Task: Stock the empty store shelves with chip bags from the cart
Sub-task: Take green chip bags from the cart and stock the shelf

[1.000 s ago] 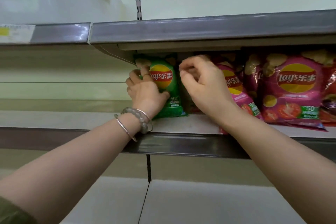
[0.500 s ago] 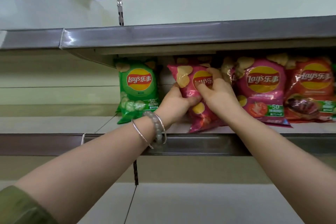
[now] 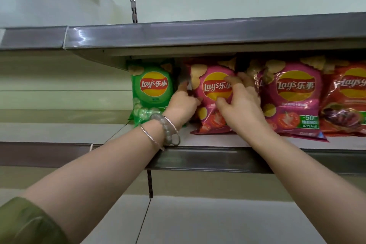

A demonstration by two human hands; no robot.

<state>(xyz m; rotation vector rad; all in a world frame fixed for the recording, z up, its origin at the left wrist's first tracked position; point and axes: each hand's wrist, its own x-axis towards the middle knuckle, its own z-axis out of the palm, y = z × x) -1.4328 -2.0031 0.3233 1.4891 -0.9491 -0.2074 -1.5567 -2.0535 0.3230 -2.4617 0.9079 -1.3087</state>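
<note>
— Where is the pink chip bag (image 3: 213,103)?

— Upright on the shelf (image 3: 208,141), between the green chip bag (image 3: 151,93) and a second pink bag (image 3: 293,97), with a red bag (image 3: 348,101) further right.

— What are the hands doing?

— Both grip it. The left hand (image 3: 183,103), with a bead bracelet (image 3: 167,128) and a bangle (image 3: 151,138) at its wrist, clasps the bag's left edge. The right hand (image 3: 240,105) presses on its front, fingers (image 3: 230,81) curled over the logo.

— And the shelf to the left?

— Bare beside the green bag.
</note>
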